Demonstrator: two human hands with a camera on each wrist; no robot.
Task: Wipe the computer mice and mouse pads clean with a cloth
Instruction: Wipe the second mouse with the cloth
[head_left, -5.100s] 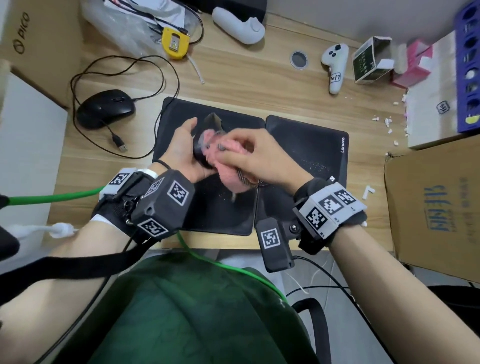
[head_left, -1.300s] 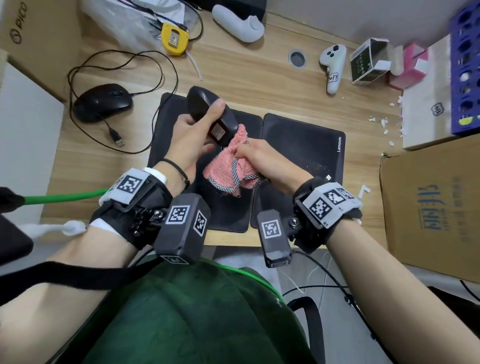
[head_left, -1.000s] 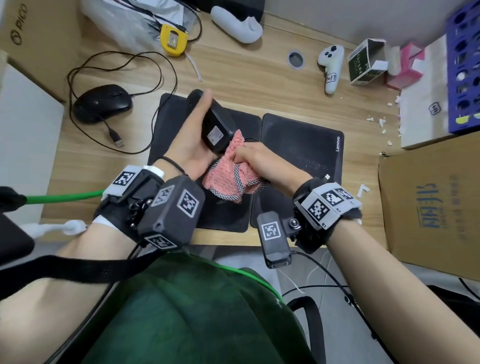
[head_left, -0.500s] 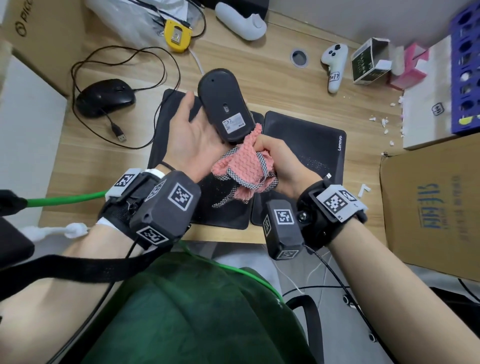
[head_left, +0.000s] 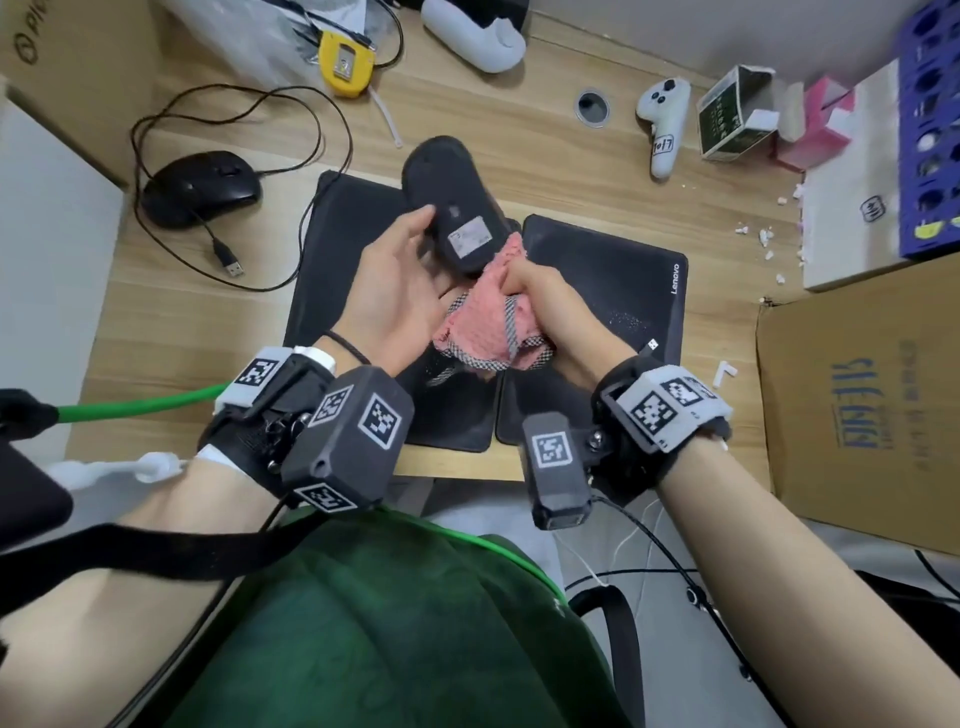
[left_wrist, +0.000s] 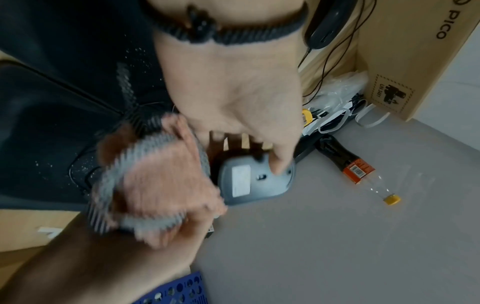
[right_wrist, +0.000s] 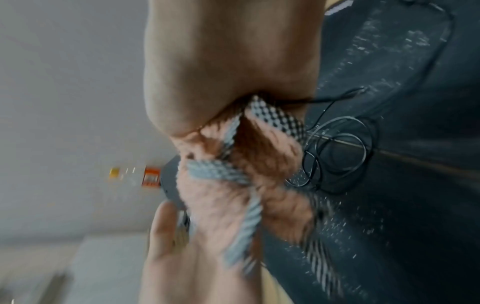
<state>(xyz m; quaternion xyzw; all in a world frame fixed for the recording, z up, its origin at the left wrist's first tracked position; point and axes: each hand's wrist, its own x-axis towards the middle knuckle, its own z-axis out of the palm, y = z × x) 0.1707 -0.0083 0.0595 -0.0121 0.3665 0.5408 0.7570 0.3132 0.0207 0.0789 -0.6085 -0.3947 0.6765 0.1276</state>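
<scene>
We're holding the wireless mouse (head_left: 453, 208) belly-up over the mouse pads (head_left: 613, 291), left hand (head_left: 395, 291) fingers curled around it, right hand (head_left: 540, 296) bunching the pink cloth (head_left: 483, 322) against its underside, so we're guessing the wired mouse (head_left: 200, 188) and crumb-speckled pads aren't done yet.

Even, soft indoor light over the worktop (head_left: 519, 130), no hard glare, only faint shadows under the hands. The head view is sharp at centre and bows outward at the edges. Both wrist views smear: the pink cloth (left_wrist: 161, 185) streaks with motion blur, and the right wrist view is hazier overall.
</scene>
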